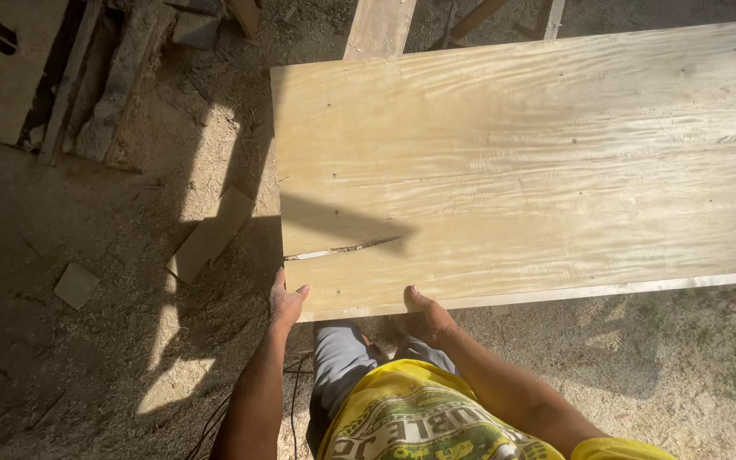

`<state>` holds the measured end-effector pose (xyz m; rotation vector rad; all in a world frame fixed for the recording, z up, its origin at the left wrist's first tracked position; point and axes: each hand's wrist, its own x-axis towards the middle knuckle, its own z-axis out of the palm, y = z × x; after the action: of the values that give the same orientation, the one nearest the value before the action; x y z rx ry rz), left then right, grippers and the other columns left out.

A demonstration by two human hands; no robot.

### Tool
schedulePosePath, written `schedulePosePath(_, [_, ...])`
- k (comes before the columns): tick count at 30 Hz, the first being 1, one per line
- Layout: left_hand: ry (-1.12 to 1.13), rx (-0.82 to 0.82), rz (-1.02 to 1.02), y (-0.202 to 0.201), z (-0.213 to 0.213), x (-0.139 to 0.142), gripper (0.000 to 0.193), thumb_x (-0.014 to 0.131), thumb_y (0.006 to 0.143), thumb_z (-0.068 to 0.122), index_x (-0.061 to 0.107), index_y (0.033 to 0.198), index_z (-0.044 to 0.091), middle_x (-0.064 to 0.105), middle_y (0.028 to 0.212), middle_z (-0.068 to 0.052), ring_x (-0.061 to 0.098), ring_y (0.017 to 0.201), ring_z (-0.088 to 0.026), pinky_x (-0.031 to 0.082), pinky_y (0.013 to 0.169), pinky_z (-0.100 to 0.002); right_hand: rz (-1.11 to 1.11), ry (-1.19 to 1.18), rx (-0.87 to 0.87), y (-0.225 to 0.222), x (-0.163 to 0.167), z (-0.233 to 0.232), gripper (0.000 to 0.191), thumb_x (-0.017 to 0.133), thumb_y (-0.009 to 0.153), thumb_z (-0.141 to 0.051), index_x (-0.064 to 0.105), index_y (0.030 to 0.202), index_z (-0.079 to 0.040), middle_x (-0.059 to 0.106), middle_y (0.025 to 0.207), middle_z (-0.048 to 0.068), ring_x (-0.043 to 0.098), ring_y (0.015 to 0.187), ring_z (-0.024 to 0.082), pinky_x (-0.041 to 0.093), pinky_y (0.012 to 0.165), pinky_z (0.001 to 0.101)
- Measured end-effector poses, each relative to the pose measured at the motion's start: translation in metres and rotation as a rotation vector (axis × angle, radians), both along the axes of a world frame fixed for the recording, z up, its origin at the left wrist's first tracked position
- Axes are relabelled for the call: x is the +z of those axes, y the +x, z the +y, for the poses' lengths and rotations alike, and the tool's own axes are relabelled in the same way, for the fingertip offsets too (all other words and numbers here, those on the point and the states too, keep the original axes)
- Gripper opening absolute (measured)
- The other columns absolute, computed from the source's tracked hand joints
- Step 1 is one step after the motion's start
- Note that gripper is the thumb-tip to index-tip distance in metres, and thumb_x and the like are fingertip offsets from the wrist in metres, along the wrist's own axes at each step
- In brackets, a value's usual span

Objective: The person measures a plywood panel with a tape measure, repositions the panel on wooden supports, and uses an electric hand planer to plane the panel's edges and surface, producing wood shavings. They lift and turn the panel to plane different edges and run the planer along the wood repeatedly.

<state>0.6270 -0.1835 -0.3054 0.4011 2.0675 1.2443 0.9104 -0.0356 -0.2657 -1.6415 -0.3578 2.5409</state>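
Note:
A large pale plywood sheet (521,162) lies flat in front of me, filling the upper right of the head view. My left hand (285,302) grips its near left corner, thumb on top. My right hand (426,311) holds the near edge a little to the right, thumb over the top face and fingers hidden underneath. A thin splinter of wood (342,249) lies on the sheet close to the left edge, just above my left hand.
Sawdust covers the ground. A small flat offcut (211,234) and a smaller square piece (76,284) lie left of the sheet. Stacked boards and planks (87,81) sit at the upper left. A plank (379,27) runs under the sheet's far edge. Dark cables (296,370) trail by my legs.

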Motion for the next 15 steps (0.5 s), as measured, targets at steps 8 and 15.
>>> schedulePosePath(8, [-0.051, -0.106, -0.127, -0.033, 0.021, 0.005, 0.079, 0.073, 0.082, -0.005, 0.038, 0.153, -0.005, 0.065, 0.136, -0.019, 0.065, 0.12, -0.024, 0.05, 0.102, -0.032, -0.269, 0.182, -0.887, 0.009, -0.018, 0.052, 0.025, 0.079, 0.089, -0.005, 0.071, 0.112, 0.0, 0.075, 0.111, 0.008, 0.074, 0.097, 0.014, 0.057, 0.082, 0.0229])
schedulePosePath(15, [-0.096, -0.312, 0.296, -0.082, 0.028, 0.001, 0.089, 0.09, 0.075, 0.01, 0.041, 0.146, -0.01, 0.052, 0.143, -0.031, 0.052, 0.133, -0.037, 0.041, 0.108, -0.041, -0.336, 0.206, -1.027, -0.038, -0.015, 0.046, 0.03, 0.079, 0.093, -0.005, 0.065, 0.116, 0.007, 0.074, 0.105, 0.013, 0.074, 0.098, 0.018, 0.058, 0.077, 0.0232])
